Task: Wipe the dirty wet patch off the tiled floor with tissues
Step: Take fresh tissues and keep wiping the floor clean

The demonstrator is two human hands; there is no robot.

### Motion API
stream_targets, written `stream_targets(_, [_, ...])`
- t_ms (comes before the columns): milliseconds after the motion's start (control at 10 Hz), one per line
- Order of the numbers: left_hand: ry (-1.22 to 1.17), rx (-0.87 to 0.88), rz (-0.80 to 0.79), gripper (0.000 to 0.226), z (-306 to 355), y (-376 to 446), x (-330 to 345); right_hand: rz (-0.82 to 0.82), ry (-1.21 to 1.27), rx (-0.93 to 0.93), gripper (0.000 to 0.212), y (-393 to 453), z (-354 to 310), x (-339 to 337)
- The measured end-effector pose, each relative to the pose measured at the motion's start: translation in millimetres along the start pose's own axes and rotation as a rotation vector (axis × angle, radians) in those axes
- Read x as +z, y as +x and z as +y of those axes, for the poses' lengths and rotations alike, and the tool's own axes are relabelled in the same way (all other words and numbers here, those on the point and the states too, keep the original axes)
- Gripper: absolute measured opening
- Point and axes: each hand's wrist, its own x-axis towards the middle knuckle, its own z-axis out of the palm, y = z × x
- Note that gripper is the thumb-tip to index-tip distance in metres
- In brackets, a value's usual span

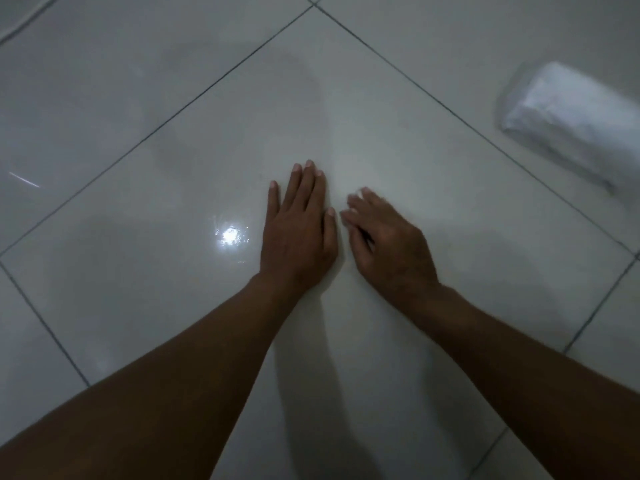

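My left hand (300,226) lies flat on a glossy white floor tile (398,140), fingers straight and together. Beside it my right hand (384,242) hovers at or on the same tile, fingers loosely bent and slightly blurred, holding nothing. A white pack of tissues in clear plastic wrap (575,116) lies on the floor at the far right, well away from both hands. A faint greyish, darker area (242,98) shows on the tiles ahead and to the left; whether it is wet or a shadow is unclear.
Dark grout lines (194,102) cross the floor diagonally. A bright lamp reflection (230,235) shines on the tile left of my left hand. My forearms cast shadows toward the bottom of the view.
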Motion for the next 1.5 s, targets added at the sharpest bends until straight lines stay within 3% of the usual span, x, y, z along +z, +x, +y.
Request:
stream_targets(100, [0.016, 0.018, -0.002, 0.058, 3, 1, 2, 0.055, -0.047, -0.033, 0.025, -18, 16, -11])
stream_targets(300, [0.002, 0.015, -0.008, 0.057, 5, 1, 1, 0.196, -0.085, 0.326, 0.022, 29, 30, -3])
stream_targets(500, [0.019, 0.018, -0.015, 0.057, 4, 1, 2, 0.021, -0.060, 0.015, 0.027, -26, 3, -13])
stream_targets(600, [0.010, 0.027, -0.021, 0.057, 7, -1, 0, 0.034, -0.074, -0.058, 0.025, -51, 15, -23])
stream_targets(800, [0.010, 0.121, -0.057, 0.057, 18, -13, -1, 0.168, -0.105, 0.413, 0.027, -11, 31, -21])
stream_targets(900, [0.005, 0.150, -0.050, 0.057, 27, -19, 2, 0.033, -0.088, 0.280, 0.033, -29, 13, -25])
stream_targets(1000, [-0.002, 0.179, -0.049, 0.057, 36, -23, 8, 0.015, -0.074, 0.082, 0.027, -70, 11, -36])
stream_targets(1100, [-0.005, 0.162, -0.050, 0.058, 43, -25, 12, 0.125, -0.131, 0.192, 0.027, -85, 30, -44])
stream_targets(1200, [-0.004, 0.154, -0.049, 0.058, 44, -26, 12, 0.232, -0.137, 0.461, 0.028, -66, 42, -45])
stream_targets(1300, [-0.002, 0.154, -0.055, 0.058, 43, -26, 12, 0.234, -0.160, 0.490, 0.029, -55, 33, -38])
stream_targets(1400, [0.001, 0.154, -0.063, 0.059, 43, -26, 12, 0.123, -0.152, 0.200, 0.030, -73, 22, -35])
stream_targets(1500, [-0.002, 0.155, -0.061, 0.059, 43, -26, 11, 0.084, -0.156, 0.078, 0.031, -77, 35, -39])
